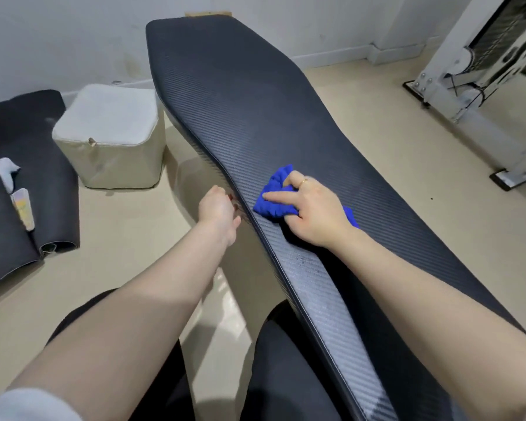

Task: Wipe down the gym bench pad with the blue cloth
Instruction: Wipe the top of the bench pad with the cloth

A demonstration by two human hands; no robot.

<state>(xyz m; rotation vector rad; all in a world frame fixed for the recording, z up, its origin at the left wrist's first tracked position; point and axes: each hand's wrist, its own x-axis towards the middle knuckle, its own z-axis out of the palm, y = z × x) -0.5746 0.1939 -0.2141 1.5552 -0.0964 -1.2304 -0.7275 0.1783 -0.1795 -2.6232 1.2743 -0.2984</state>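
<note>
The long black gym bench pad, with a carbon-weave texture, runs from the far wall down to the near right. A crumpled blue cloth lies on the pad near its left edge. My right hand grips the cloth against the pad, index finger stretched over it, a ring on one finger. My left hand holds the pad's left edge, fingers curled under the side and mostly hidden. A wet sheen with droplets shows on the pad just behind my right wrist.
A beige padded cube stands on the floor left of the bench. Rolled black mats with small items on them lie at far left. A white machine frame stands at the right. My dark-clad knees are at the bottom.
</note>
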